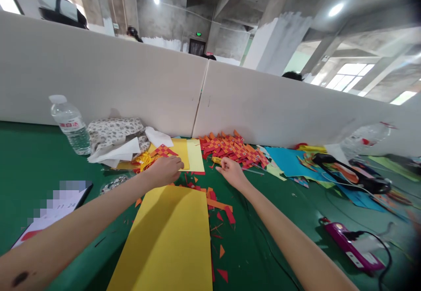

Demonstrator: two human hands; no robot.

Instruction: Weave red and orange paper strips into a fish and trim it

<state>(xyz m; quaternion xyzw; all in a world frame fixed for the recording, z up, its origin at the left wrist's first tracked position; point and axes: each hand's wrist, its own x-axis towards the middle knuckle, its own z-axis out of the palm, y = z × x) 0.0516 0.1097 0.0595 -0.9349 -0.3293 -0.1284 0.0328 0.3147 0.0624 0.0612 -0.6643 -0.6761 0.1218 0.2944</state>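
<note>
My left hand (pixel 166 170) rests curled at the far end of a large yellow paper sheet (pixel 171 238), its fingers closed beside a smaller yellow sheet (pixel 192 155). What it grips, if anything, is hidden. My right hand (pixel 232 172) hovers just right of it with fingertips pinched together, close to a pile of red and orange woven paper pieces (pixel 233 148). One woven piece (pixel 162 150) lies on the smaller sheet. Red and orange scraps (pixel 220 205) litter the green table (pixel 33 159).
A water bottle (pixel 70 124) and patterned cloth (pixel 113 131) stand at back left. A phone (pixel 52 210) lies at left. Blue paper (pixel 289 161), a black tool (pixel 348 170) and a purple device with cord (pixel 350 243) lie at right. A white partition (pixel 131 76) backs the table.
</note>
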